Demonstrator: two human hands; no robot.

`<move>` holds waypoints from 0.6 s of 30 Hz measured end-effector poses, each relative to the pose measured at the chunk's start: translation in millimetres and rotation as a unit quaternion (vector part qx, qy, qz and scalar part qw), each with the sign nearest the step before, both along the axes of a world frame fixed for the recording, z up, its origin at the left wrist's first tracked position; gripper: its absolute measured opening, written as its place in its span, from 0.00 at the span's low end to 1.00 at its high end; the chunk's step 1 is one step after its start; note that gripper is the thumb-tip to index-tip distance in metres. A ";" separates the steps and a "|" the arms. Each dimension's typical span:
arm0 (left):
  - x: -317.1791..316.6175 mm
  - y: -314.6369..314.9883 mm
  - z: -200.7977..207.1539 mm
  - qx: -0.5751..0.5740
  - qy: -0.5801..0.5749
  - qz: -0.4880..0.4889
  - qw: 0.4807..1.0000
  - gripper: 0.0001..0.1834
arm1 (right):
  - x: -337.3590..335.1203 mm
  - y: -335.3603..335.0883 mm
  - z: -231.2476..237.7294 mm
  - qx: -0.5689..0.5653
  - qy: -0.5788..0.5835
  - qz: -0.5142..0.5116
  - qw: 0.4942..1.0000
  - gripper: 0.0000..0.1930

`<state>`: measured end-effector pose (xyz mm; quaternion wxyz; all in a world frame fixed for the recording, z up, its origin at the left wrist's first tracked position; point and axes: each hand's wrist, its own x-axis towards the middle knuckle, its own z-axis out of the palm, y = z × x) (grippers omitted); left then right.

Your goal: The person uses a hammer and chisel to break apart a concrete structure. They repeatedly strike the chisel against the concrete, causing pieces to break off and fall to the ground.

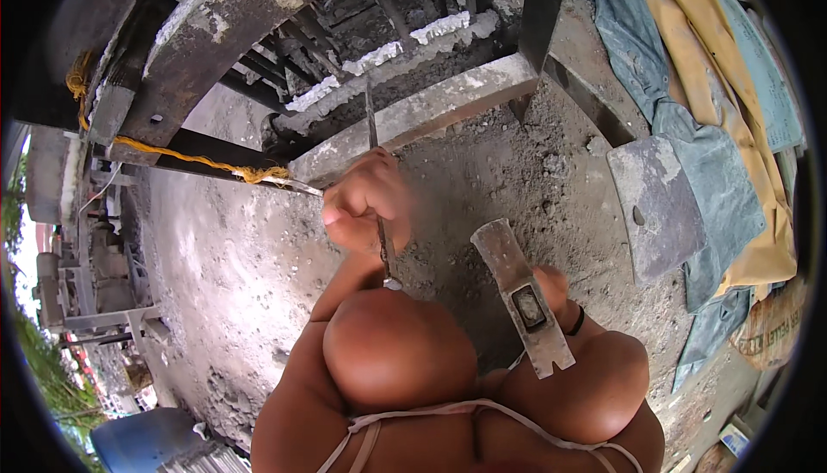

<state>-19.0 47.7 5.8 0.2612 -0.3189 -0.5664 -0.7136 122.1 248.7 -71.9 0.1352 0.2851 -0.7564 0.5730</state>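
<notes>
Chisel [371, 114], across beam edge [448, 112]; hammer [514, 276] well apart

Left head-worn fisheye faces steeply down over the knees [401, 344] to the ground [228, 258]. Close range: left hand [369, 202] and right hand [556, 290] sit around mid-frame; edges bend toward rim.

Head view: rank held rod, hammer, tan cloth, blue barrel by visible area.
1. Tan cloth
2. Hammer, blue barrel: too alike to rank; hammer is nearer the camera
3. Held rod
</notes>
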 end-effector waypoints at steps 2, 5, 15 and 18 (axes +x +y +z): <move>0.5 3.2 0.8 0.007 -0.012 0.003 1.000 0.33 | -1.0 -0.3 0.4 -0.020 0.008 0.011 1.000 0.23; -1.1 4.0 -5.6 0.012 -0.006 -0.017 1.000 0.33 | -8.8 -9.3 14.3 -0.082 0.036 0.068 0.994 0.22; -2.2 18.0 3.5 0.035 -0.094 0.000 0.995 0.32 | -1.0 -5.4 23.1 -0.039 0.029 0.045 0.998 0.21; -1.0 18.5 3.1 0.016 -0.074 0.007 0.997 0.31 | -7.0 -3.6 36.2 -0.068 0.104 0.094 0.988 0.21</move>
